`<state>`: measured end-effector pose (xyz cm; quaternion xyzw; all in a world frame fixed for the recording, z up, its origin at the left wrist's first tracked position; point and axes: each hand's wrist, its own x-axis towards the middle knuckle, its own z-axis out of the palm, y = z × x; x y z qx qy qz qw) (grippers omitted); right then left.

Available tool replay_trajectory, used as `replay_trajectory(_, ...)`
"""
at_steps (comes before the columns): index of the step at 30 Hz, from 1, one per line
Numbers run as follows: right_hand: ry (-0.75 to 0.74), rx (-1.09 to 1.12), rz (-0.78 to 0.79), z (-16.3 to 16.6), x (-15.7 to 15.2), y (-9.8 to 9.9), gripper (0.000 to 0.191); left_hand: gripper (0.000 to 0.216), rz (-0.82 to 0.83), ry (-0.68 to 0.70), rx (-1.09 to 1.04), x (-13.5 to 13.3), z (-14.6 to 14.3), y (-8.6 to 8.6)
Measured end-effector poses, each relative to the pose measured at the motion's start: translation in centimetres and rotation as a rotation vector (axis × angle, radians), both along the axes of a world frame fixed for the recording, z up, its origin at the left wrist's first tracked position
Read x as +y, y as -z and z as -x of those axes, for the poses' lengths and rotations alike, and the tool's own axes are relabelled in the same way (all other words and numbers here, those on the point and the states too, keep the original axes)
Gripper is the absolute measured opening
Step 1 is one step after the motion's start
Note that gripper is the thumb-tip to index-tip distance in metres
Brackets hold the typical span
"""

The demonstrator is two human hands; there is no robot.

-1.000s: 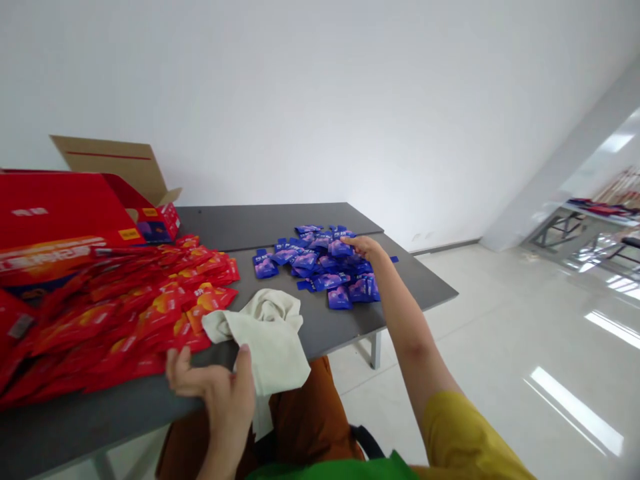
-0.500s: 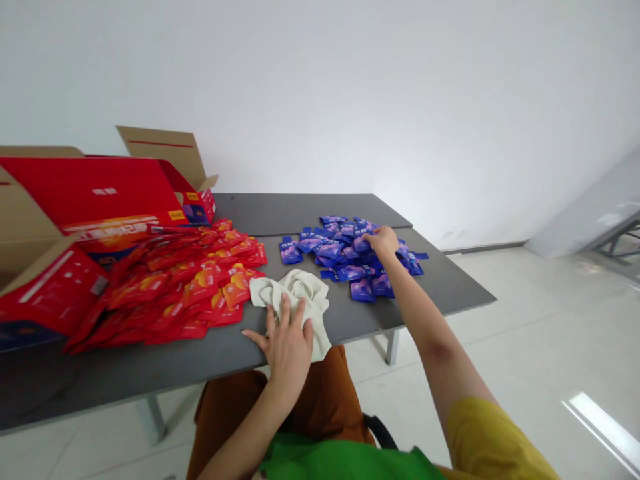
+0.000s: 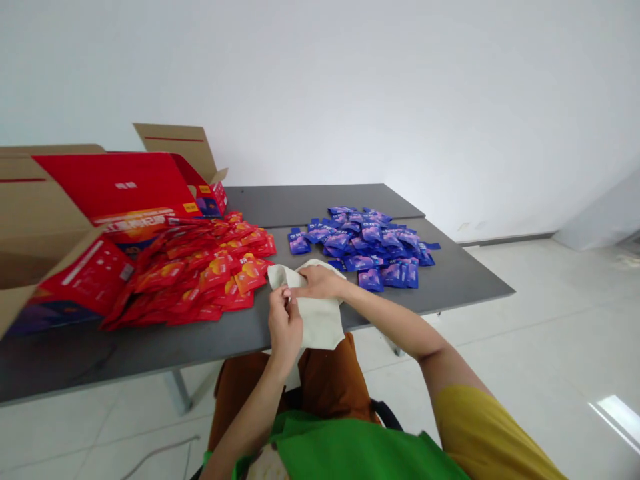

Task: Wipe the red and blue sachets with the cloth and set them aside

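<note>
A pale cream cloth [image 3: 320, 323] lies at the table's front edge, partly hanging over it. My left hand [image 3: 285, 327] is closed, thumb and fingers pinched on the cloth's left side. Over the cloth's upper part reaches my right hand [image 3: 320, 283], its fingers curled and touching my left fingertips; whatever they grip is hidden. Beyond the cloth to the right lies a pile of blue-purple sachets [image 3: 370, 237]. A larger heap of red-orange sachets [image 3: 200, 270] spreads to the left of my hands.
An open red cardboard box [image 3: 145, 187] with raised flaps stands at the left behind the red heap, and another box [image 3: 213, 198] sits behind it. The dark grey table [image 3: 450, 287] reaches back towards the white wall.
My right hand has left the blue sachets and come back to the cloth. My left hand, previously spread flat on the cloth, has drawn its fingers together. The view has shifted slightly left.
</note>
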<state>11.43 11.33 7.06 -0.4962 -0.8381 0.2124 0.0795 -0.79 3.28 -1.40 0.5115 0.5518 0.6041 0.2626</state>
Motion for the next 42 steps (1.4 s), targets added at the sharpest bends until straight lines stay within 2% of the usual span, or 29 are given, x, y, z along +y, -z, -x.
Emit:
replay_trajectory(3, 0.066, -0.085, -0.031, 2.2, -1.3, 0.4, 0.051, 0.032, -0.064, -0.063, -0.066, -0.7, 0.3, -0.3)
replay_trajectory(6, 0.046, 0.104, -0.025, 2.6, -1.8, 0.9, 0.034, 0.040, -0.211, -0.332, -0.110, -1.0, 1.2, -0.6)
replay_trajectory(8, -0.012, 0.245, 0.010, 2.4, -2.2, 1.3, 0.028, 0.046, -0.222, -0.434, -0.077, -0.9, 1.9, -0.6)
replay_trajectory(9, -0.036, 0.300, 0.029, 2.3, -2.5, 1.5, 0.026, 0.050, -0.182, -0.415, -0.065, -0.7, 2.2, -0.6)
replay_trajectory(11, -0.063, 0.377, 0.058, 1.9, -3.3, 1.9, 0.022, 0.049, -0.062, -0.295, -0.087, -0.2, 2.6, -0.6)
replay_trajectory(14, -0.085, 0.415, 0.072, 1.2, -4.6, 2.3, 0.014, 0.037, 0.016, -0.169, -0.180, 0.1, 2.5, -0.8)
replay_trajectory(16, -0.099, 0.383, 0.072, 0.8, -5.4, 2.3, 0.009, 0.032, -0.028, -0.194, -0.218, -0.2, 2.2, -1.0)
replay_trajectory(19, -0.156, 0.269, 0.051, 0.2, -6.7, 1.7, 0.013, 0.030, -0.112, -0.259, -0.191, -1.0, 1.8, -1.3)
replay_trajectory(21, -0.233, 0.201, 0.012, -0.1, -7.5, 0.9, 0.024, 0.029, -0.170, -0.231, -0.143, -1.5, 1.8, -1.5)
replay_trajectory(23, -0.296, 0.164, -0.038, -0.4, -8.2, -0.1, 0.043, 0.027, -0.231, -0.193, -0.075, -2.0, 2.0, -2.1)
replay_trajectory(26, -0.273, 0.120, -0.071, -1.2, -8.8, -1.3, 0.065, 0.027, -0.310, -0.234, 0.055, -2.6, 2.6, -3.5)
replay_trajectory(29, -0.158, 0.138, -0.019, -2.2, -8.8, -1.7, 0.065, 0.026, -0.372, -0.379, 0.159, -3.4, 3.1, -5.6)
replay_trajectory(31, -0.067, 0.247, 0.009, -2.8, -8.7, -1.9, 0.063, 0.024, -0.410, -0.471, 0.217, -3.9, 3.3, -7.1)
replay_trajectory(34, -0.002, 0.474, 0.003, -3.7, -8.7, -2.7, 0.055, 0.034, -0.442, -0.506, 0.247, -4.2, 3.6, -9.3)
replay_trajectory(37, -0.025, 0.632, 0.010, -4.3, -9.1, -4.1, 0.032, 0.045, -0.451, -0.488, 0.180, -4.0, 4.0, -11.4)
replay_trajectory(40, 0.066, 0.603, -0.100, -3.9, -9.9, -4.8, 0.022, 0.039, -0.484, -0.522, 0.105, -3.8, 4.4, -13.4)
replay_trajectory(42, 0.111, 0.441, -0.213, -2.9, -10.4, -4.4, 0.018, 0.037, -0.545, -0.595, 0.060, -3.9, 4.6, -14.7)
